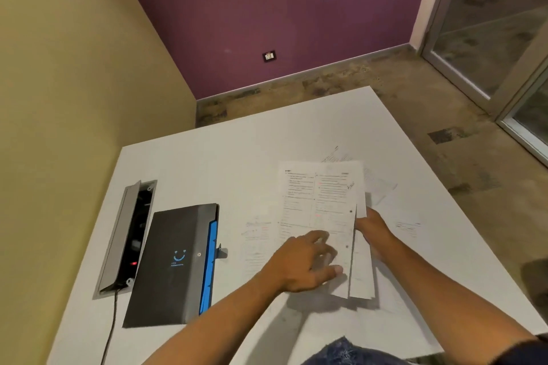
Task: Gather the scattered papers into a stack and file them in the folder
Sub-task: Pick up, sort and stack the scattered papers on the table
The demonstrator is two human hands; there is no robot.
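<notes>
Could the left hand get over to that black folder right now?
Probably yes. The folder lies closed on the table just left of the left hand, with only bare tabletop between them. That hand rests on the papers, though, so it would need to let go first.

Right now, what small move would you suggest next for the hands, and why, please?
Probably add the loose sheet lying left of the held stack, since the left hand rests nearest it, the right hand grips the stack, and the folder is closed.

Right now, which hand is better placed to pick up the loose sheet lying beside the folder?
Probably left. The left hand lies flat on the stack, next to that loose sheet; the right hand grips the stack's far edge.
</notes>
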